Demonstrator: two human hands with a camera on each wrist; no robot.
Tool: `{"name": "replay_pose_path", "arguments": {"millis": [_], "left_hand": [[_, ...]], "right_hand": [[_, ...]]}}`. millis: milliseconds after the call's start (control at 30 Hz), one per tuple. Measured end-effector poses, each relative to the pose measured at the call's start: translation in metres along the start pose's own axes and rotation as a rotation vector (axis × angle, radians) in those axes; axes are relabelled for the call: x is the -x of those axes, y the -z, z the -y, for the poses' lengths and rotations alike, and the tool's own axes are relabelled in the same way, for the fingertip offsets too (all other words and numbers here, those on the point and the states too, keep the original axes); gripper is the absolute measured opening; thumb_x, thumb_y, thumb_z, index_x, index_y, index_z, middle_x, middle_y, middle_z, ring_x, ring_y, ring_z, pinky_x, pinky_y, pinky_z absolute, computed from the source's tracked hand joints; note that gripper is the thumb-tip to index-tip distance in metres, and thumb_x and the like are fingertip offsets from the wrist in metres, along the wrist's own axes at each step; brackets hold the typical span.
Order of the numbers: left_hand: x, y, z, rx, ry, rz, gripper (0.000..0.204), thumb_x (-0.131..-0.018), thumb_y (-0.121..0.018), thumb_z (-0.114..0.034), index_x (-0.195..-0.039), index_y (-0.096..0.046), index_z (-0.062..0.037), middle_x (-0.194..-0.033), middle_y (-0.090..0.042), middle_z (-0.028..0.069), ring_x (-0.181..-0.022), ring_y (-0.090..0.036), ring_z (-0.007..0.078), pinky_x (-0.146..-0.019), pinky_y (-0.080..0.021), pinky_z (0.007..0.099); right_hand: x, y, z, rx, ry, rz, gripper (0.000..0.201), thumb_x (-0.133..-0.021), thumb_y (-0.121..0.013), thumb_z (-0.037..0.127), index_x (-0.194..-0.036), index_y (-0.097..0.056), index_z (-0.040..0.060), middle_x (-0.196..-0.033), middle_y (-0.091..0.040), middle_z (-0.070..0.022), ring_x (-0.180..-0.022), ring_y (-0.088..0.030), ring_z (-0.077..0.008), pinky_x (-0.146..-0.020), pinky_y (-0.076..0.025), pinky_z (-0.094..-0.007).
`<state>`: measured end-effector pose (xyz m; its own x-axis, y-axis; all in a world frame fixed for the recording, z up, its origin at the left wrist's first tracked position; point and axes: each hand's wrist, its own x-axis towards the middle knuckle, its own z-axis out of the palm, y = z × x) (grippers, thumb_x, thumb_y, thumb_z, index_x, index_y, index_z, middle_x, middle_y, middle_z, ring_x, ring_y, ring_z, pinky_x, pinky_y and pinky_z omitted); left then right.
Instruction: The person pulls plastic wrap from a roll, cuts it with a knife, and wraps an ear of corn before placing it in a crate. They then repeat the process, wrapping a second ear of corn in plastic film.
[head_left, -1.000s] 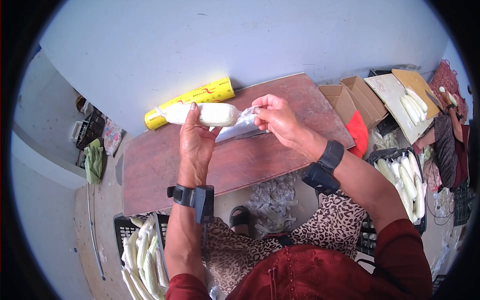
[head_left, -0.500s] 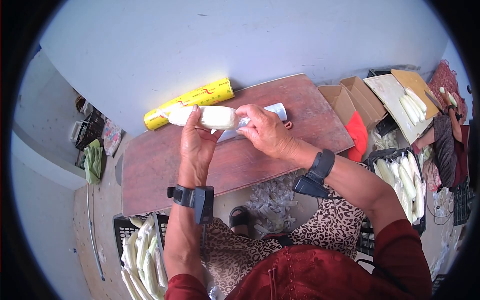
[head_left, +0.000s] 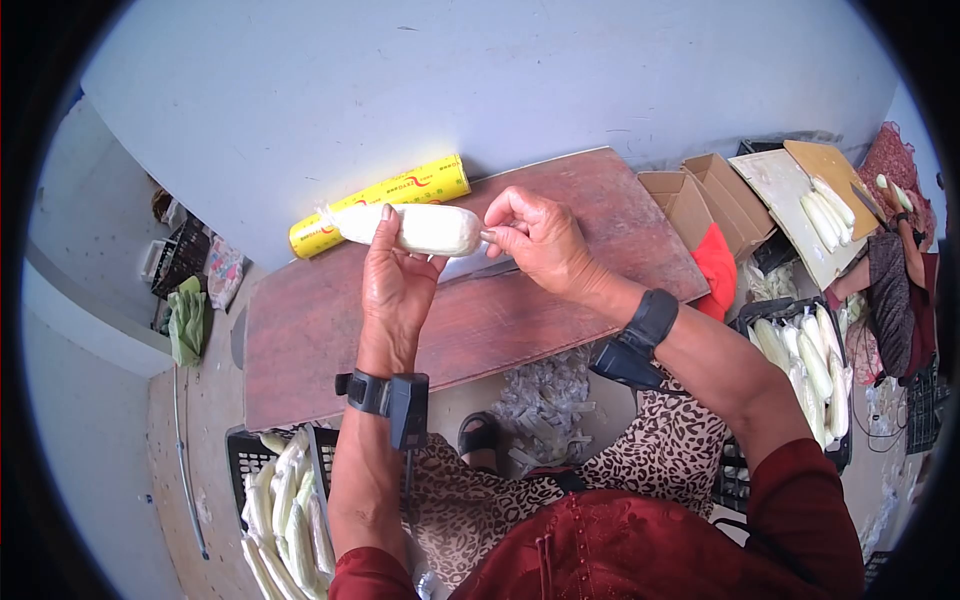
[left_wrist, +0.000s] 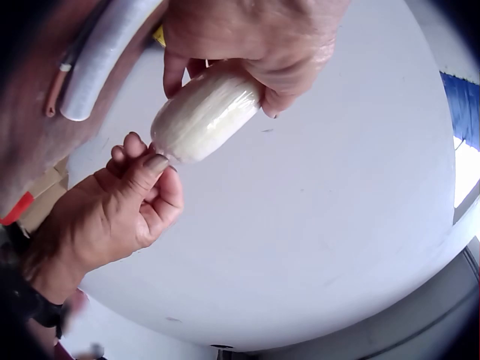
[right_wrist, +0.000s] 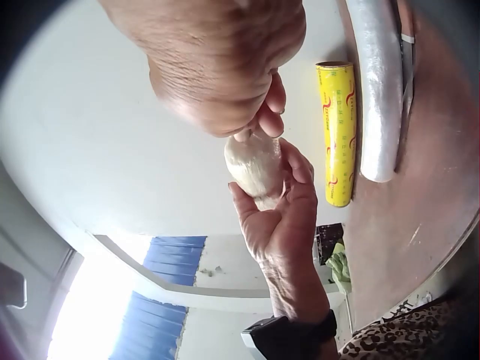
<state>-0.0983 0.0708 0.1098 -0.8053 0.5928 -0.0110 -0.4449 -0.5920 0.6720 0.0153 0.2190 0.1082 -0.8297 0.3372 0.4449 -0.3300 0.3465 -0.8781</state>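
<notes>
A pale, oblong vegetable point(head_left: 440, 230), wrapped in clear plastic film, is held up nearly level above the table. My left hand point(head_left: 395, 290) grips it from below around the middle, thumb across the near side. The film is gathered in a tuft at its left end. At the right end, my right hand point(head_left: 545, 240) pinches the gathered plastic film point(left_wrist: 166, 157) between thumb and fingertips, right against the rounded tip. Below the hands, a roll of clear film point(right_wrist: 379, 97) lies on the table beside a knife point(right_wrist: 407, 97).
A yellow printed roll point(head_left: 420, 180) lies along the back of the reddish table point(head_left: 480, 330). Crates of pale long vegetables point(head_left: 290, 510) stand at lower left and right. Cardboard boxes point(head_left: 715, 200) and a red cloth point(head_left: 713, 265) are right of the table. Another person works at far right.
My right hand drew in from the pulled-out film tail to the vegetable's right tip and now pinches there, its fingers backed off slightly from half a second ago. My left hand keeps its hold.
</notes>
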Motion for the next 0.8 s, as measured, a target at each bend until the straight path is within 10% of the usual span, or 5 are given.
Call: {"name": "replay_pose_path", "arguments": {"millis": [800], "left_hand": [[0.007,-0.002,0.007,0.083,0.094,0.139,0.051,-0.091,-0.061,-0.034,-0.13,-0.041,-0.0081,-0.122,-0.056,0.0144,-0.12,-0.051,0.0309,-0.104,-0.038,0.0526]], "right_hand": [[0.001,0.001,-0.005,-0.198,-0.252,0.041,0.009,-0.09,-0.061,0.006,-0.095,-0.055,0.002,-0.075,-0.063,-0.0045,-0.066,-0.064,-0.0104,-0.057,-0.049,-0.0221]]}}
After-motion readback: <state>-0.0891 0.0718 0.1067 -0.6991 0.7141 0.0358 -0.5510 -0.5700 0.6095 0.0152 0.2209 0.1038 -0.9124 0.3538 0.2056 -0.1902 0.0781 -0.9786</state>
